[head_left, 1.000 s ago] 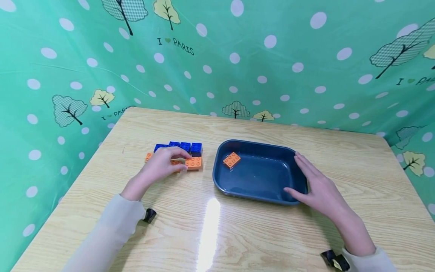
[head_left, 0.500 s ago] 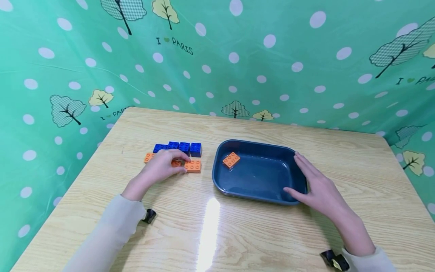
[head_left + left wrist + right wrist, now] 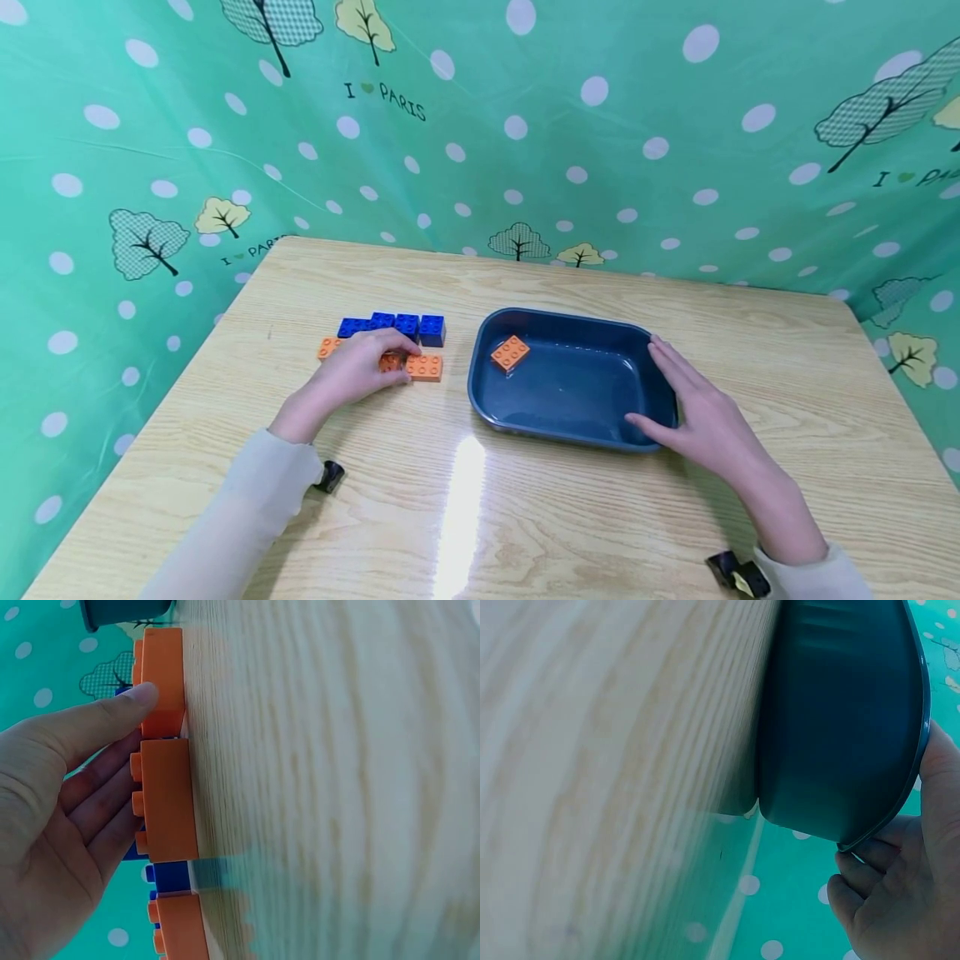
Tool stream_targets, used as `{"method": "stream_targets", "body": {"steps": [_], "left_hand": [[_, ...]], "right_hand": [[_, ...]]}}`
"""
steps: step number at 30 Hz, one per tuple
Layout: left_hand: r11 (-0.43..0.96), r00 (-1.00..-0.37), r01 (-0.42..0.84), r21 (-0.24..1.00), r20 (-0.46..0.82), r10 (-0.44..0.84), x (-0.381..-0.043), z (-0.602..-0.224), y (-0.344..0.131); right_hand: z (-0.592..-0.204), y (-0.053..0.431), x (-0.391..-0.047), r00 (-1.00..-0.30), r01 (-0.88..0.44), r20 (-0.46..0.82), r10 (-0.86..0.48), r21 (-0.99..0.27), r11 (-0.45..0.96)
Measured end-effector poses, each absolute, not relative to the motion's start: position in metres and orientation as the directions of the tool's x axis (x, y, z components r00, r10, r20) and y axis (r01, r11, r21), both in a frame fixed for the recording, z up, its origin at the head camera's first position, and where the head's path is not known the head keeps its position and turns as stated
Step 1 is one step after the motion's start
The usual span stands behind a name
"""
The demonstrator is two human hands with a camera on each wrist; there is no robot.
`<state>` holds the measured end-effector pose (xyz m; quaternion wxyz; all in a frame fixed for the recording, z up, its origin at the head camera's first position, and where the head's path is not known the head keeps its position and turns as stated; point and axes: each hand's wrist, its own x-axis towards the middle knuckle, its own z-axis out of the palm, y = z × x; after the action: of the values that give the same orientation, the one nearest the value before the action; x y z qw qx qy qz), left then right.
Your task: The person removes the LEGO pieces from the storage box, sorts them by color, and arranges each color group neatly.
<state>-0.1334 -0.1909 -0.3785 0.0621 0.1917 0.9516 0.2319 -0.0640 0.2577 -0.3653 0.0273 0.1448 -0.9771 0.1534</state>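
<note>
My left hand (image 3: 354,365) pinches an orange toy building brick (image 3: 427,368) at the right end of a row of orange bricks. In the left wrist view, the thumb presses the near side of that brick (image 3: 166,671), which stands flat on the table. Another orange brick (image 3: 169,799) is right beside it, partly hidden by the hand in the head view. My right hand (image 3: 705,421) grips the right end of a dark blue tub (image 3: 570,392), its thumb over the rim and its fingers outside. One orange brick (image 3: 511,353) lies inside the tub at the left.
Behind the orange row stand several blue bricks (image 3: 432,331). A further orange brick (image 3: 327,347) shows at the row's left end. The wooden table (image 3: 570,525) backs onto a green patterned cloth (image 3: 450,158).
The pinched orange brick has shifted a little toward me, away from the blue bricks, and slightly left. The right hand and tub have stayed put.
</note>
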Motion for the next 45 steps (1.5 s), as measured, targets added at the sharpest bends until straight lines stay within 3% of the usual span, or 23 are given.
{"method": "stream_targets", "body": {"steps": [26, 33, 45], "left_hand": [[0.676, -0.907, 0.377, 0.633, 0.105, 0.408, -0.135, -0.355, -0.183], [0.585, -0.886, 0.424, 0.691, 0.184, 0.425, -0.135, -0.347, -0.169], [0.419, -0.821, 0.434, 0.798, 0.159, 0.548, -0.149, -0.353, -0.132]], "right_hand": [[-0.366, 0.258, -0.063, -0.958, -0.287, 0.098, -0.269, -0.301, 0.910], [-0.364, 0.258, -0.064, -0.960, -0.281, 0.082, -0.268, -0.303, 0.911], [-0.365, 0.257, -0.064, -0.960, -0.280, 0.080, -0.268, -0.310, 0.909]]}}
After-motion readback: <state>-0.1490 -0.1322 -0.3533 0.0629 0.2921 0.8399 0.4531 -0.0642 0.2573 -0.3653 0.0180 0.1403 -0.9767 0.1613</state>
